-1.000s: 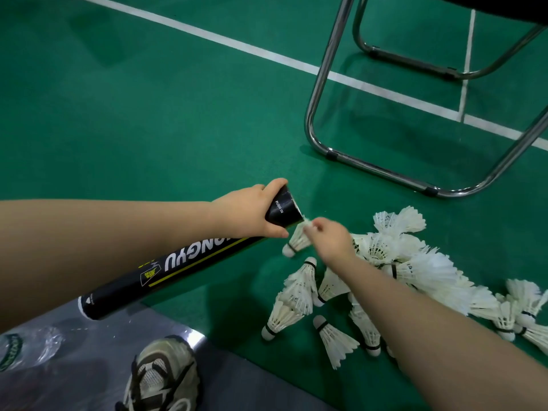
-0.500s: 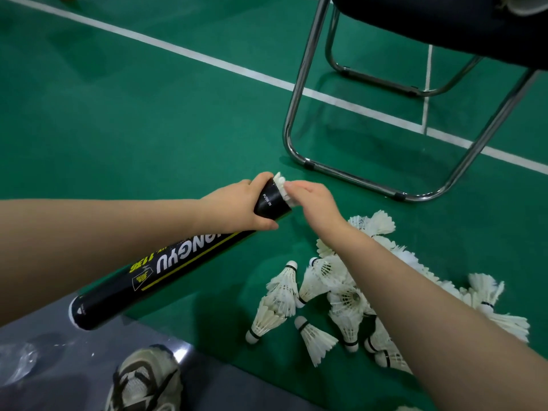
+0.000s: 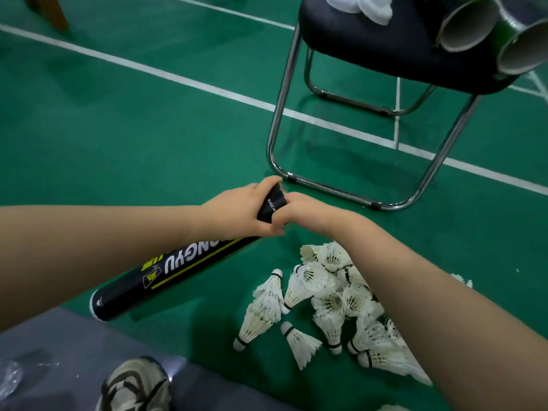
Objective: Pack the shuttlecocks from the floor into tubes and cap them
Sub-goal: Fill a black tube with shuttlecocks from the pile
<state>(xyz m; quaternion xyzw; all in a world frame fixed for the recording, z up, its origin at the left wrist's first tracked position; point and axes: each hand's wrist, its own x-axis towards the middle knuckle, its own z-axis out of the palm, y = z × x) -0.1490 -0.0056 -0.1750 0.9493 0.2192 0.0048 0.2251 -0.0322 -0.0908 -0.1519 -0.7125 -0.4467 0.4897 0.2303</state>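
A long black shuttlecock tube [image 3: 178, 272] with white and yellow lettering slants from lower left up to the middle of the head view. My left hand [image 3: 237, 210] grips it just below its far open end. My right hand [image 3: 305, 210] covers that open end, its fingers hidden over the mouth; the shuttlecock it carried is out of sight. A heap of several white feather shuttlecocks [image 3: 329, 304] lies on the green floor below my right forearm.
A chrome-legged chair [image 3: 394, 46] stands behind the hands, its dark seat holding empty tubes [image 3: 468, 25] and white caps [image 3: 370, 4]. White court lines [image 3: 189, 81] cross the floor. A grey mat [image 3: 68, 345], my shoe [image 3: 136, 387] and crumpled plastic [image 3: 12, 378] lie at lower left.
My right hand lifted a shuttlecock from the heap to the tube's open end and now covers the mouth, the shuttlecock no longer showing. The view tilted up, showing the chair seat.
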